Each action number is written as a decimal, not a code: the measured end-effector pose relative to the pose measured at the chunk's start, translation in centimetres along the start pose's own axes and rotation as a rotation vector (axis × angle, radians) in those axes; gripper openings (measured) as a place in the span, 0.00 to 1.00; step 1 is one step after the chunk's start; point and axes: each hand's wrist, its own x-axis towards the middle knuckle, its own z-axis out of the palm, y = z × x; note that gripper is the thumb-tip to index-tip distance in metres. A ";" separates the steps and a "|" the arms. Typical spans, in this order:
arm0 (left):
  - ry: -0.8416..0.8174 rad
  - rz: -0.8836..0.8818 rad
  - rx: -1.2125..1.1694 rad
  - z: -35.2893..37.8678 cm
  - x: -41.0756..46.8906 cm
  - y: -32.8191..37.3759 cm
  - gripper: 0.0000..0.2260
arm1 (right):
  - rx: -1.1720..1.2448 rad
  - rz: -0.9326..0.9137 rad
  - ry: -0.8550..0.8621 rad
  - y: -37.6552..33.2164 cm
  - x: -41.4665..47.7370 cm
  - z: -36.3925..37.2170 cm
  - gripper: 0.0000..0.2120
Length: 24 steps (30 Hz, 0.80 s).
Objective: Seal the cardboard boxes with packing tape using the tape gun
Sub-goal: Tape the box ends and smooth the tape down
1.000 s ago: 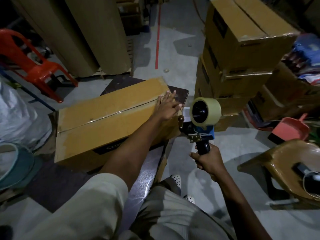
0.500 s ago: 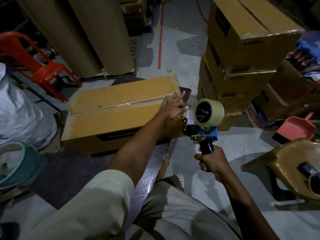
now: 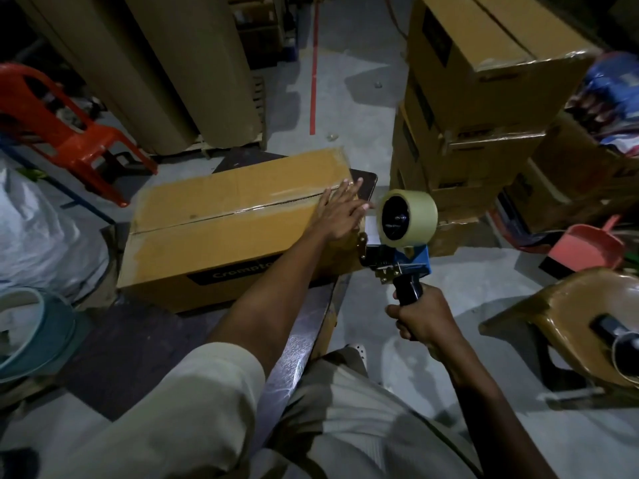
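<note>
A long brown cardboard box (image 3: pixel 221 223) lies on a dark low table (image 3: pixel 363 183), its two top flaps meeting along a centre seam. My left hand (image 3: pixel 340 216) lies flat with straight fingers on the box's right end, over the seam. Just right of that end, my right hand (image 3: pixel 427 318) grips the black handle of a blue tape gun (image 3: pixel 397 261). The gun carries a pale roll of tape (image 3: pixel 408 217), and its front sits against the box's right end face.
A stack of closed cardboard boxes (image 3: pixel 477 108) rises at the right. A red plastic chair (image 3: pixel 72 133) stands at the left, tall cardboard rolls (image 3: pixel 166 70) behind. A brown stool (image 3: pixel 567 319), a pink dustpan (image 3: pixel 587 247), a white sack (image 3: pixel 38 229) and a teal tub (image 3: pixel 31 333) surround me.
The box now lies more level in view and further right. My left hand stays pressed on its right end, and the tape gun stays by that end.
</note>
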 end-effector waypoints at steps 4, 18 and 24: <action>0.008 0.008 0.003 0.0 -0.1 -0.1 0.22 | -0.012 0.019 0.010 -0.1 -0.1 0.4 0.10; 0.012 0.028 0.018 0.6 0.0 -0.7 0.24 | -0.320 -0.046 0.076 0.0 -0.1 -0.3 0.10; 0.027 -0.011 0.018 0.5 0.2 -0.7 0.26 | -0.414 -0.069 0.075 1.5 0.1 0.2 0.09</action>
